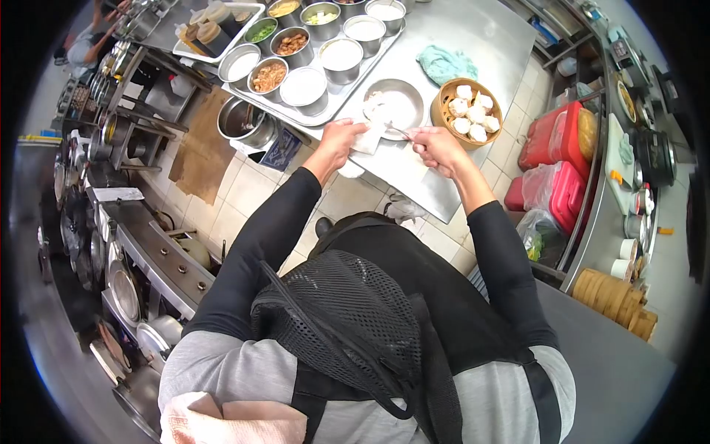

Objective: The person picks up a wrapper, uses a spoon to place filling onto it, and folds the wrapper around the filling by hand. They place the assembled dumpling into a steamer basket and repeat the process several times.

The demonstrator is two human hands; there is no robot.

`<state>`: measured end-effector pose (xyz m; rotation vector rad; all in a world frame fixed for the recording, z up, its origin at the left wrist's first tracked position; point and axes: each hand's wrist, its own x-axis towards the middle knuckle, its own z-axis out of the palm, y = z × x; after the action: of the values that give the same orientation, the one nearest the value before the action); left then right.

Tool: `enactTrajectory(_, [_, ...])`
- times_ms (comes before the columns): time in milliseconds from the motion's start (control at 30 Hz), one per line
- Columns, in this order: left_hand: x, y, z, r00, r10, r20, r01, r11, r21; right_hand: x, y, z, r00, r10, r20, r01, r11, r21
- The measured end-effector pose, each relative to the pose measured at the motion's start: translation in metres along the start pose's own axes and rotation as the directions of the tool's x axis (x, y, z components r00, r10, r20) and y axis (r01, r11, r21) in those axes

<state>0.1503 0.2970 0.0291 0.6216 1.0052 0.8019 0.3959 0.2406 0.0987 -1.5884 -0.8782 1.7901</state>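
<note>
My left hand (342, 142) is closed on a thin white dumpling wrapper (365, 141) at the table's near edge. My right hand (438, 148) grips a small metal utensil (397, 132), its tip close to the wrapper; whether it is a spoon or a spreader is hard to tell. Just beyond both hands stands a steel bowl (416, 103) with pale filling (379, 105) along its left side. To the right of the bowl is a round bamboo steamer (441, 111) holding several white dumplings (459, 108).
Left of the bowl, a metal tray (353, 95) carries several steel containers of chopped ingredients. A green cloth (447, 64) lies behind the steamer. Squeeze bottles (213, 37) stand in a white bin. Below the tray sits a steel pot (237, 122). Red containers (553, 140) fill a right-hand shelf.
</note>
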Motion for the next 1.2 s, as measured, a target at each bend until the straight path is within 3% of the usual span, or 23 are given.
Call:
enactTrajectory(67, [0.002,-0.002,-0.003,0.995,0.045,-0.092,-0.042,0.999,0.035,-0.001,0.004,-0.013,0.999,0.000,0.042,-0.007,0.984,0.178])
enactTrajectory(133, [0.001,-0.001,-0.009,0.995,0.063,-0.078,-0.055,0.994,0.091,-0.012,-0.009,-0.010,1.000,-0.009,-0.003,0.009,0.996,0.084])
enactTrajectory(200, [-0.001,-0.002,-0.011,0.995,0.075,-0.059,-0.065,0.986,0.156,-0.009,-0.012,-0.005,0.980,-0.086,-0.178,0.068,0.992,-0.108])
enactTrajectory(233, [0.000,-0.002,-0.008,0.990,0.112,-0.080,-0.097,0.980,0.172,0.007,-0.002,-0.005,0.944,-0.227,-0.238,0.143,0.936,-0.323])
enactTrajectory(267, [0.001,-0.001,-0.006,0.984,0.151,-0.099,-0.130,0.974,0.187,0.022,0.013,-0.001,0.943,-0.230,-0.241,0.146,0.936,-0.321])
enactTrajectory(300, [0.003,-0.001,-0.004,0.984,0.152,-0.095,-0.132,0.973,0.189,0.036,0.030,0.004,0.777,-0.582,-0.239,0.338,0.706,-0.622])
enactTrajectory(333, [0.007,0.000,-0.003,0.980,0.148,-0.136,-0.122,0.976,0.179,0.039,0.031,0.014,0.524,-0.845,-0.107,0.394,0.351,-0.849])
enactTrajectory(367, [0.010,0.002,-0.002,0.974,0.143,-0.177,-0.113,0.979,0.167,0.040,0.032,0.022,0.602,-0.789,-0.121,0.370,0.410,-0.834])
enactTrajectory(500, [0.016,0.009,-0.003,0.968,0.166,-0.188,-0.125,0.969,0.212,0.035,0.035,0.041,0.637,-0.762,-0.119,0.435,0.482,-0.760])
enactTrajectory(533, [0.021,0.006,-0.010,0.964,0.190,-0.188,-0.143,0.961,0.237,0.041,0.040,0.044,0.634,-0.763,-0.125,0.431,0.484,-0.762])
enactTrajectory(600, [0.005,0.017,0.011,0.959,0.195,-0.206,-0.138,0.955,0.261,0.042,0.051,0.038,0.533,-0.841,-0.089,0.581,0.440,-0.685])
enactTrajectory(633, [0.009,0.012,0.006,0.960,0.226,-0.167,-0.162,0.930,0.328,0.034,0.046,0.034,0.770,-0.617,-0.163,0.475,0.726,-0.497])
enactTrajectory(667, [0.009,0.013,0.003,0.976,0.184,-0.121,-0.123,0.912,0.392,0.027,0.036,0.034,0.928,-0.335,-0.160,0.287,0.921,-0.263])
enactTrajectory(700, [0.000,0.018,0.008,0.977,0.176,-0.123,-0.120,0.922,0.368,0.022,0.031,0.030,0.921,-0.337,-0.196,0.281,0.922,-0.264])
enactTrajectory(767, [0.004,0.012,0.001,0.983,0.146,-0.110,-0.102,0.937,0.335,0.016,0.027,0.028,0.995,-0.094,-0.032,0.098,0.980,0.174])
enactTrajectory(933, [0.005,0.003,-0.012,0.990,0.112,-0.081,-0.080,0.945,0.318,0.008,0.024,0.012,0.991,-0.129,-0.044,0.135,0.972,0.195])
enactTrajectory(1000, [-0.006,0.004,-0.013,0.994,0.023,-0.103,-0.003,0.981,0.194,0.005,0.022,0.008,0.984,-0.162,-0.078,0.171,0.975,0.140])
enactTrajectory(1067, [-0.023,0.010,-0.016,0.993,-0.022,-0.113,0.042,0.982,0.182,0.003,0.020,0.005,0.983,-0.163,-0.084,0.173,0.975,0.140])
enactTrajectory(1133, [-0.037,0.013,-0.019,0.998,-0.054,-0.030,0.052,0.997,-0.052,0.002,0.019,0.003,0.982,-0.164,-0.093,0.176,0.974,0.144])
enactTrajectory(1167, [-0.044,0.014,-0.021,0.998,-0.056,-0.027,0.055,0.997,-0.049,0.002,0.019,0.002,0.983,-0.163,-0.085,0.175,0.972,0.159])
enactTrajectory(1200, [-0.052,0.016,-0.021,0.995,-0.097,0.005,0.096,0.982,-0.160,0.000,0.019,0.001,0.984,-0.162,-0.080,0.174,0.969,0.174])
